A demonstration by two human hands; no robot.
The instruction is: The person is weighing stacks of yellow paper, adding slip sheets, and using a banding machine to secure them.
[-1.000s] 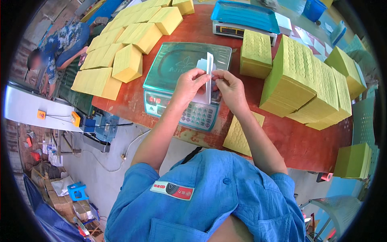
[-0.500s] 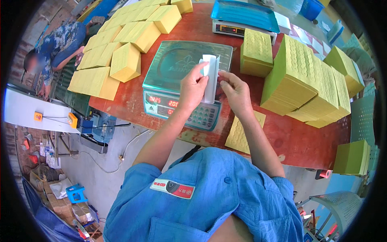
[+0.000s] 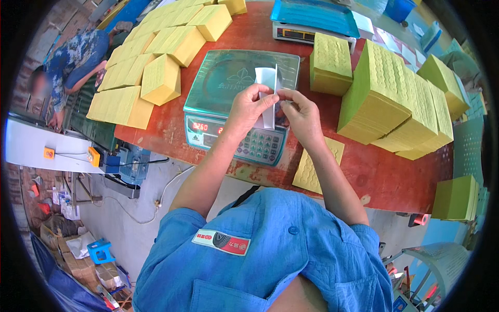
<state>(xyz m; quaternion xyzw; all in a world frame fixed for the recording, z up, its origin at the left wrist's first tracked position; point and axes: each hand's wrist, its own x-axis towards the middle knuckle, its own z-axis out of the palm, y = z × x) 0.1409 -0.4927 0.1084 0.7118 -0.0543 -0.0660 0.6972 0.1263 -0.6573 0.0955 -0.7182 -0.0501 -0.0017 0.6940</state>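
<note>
Over the front right part of a teal digital scale (image 3: 223,78), I hold a folded white sheet of paper (image 3: 266,75) upright. My left hand (image 3: 251,108) is closed on its left side, thumb and fingers pinching it. On the other side, my right hand (image 3: 301,117) is closed, its fingertips at the sheet's right edge close to the left fingers. The scale's red display is lit, partly hidden behind my left forearm. A flat yellow embossed sheet stack (image 3: 310,176) lies on the table beneath my right forearm.
Yellow paper stacks (image 3: 122,104) stand on the red table (image 3: 410,182) at the left; taller ones (image 3: 379,93) are at the right. A second scale with a blue tray (image 3: 314,18) stands at the back. Another person (image 3: 78,60) is at far left, beside machinery.
The white sheet has turned and its fold has opened wider. My hands have come closer together, the left shifting slightly right. The scale's reading has changed.
</note>
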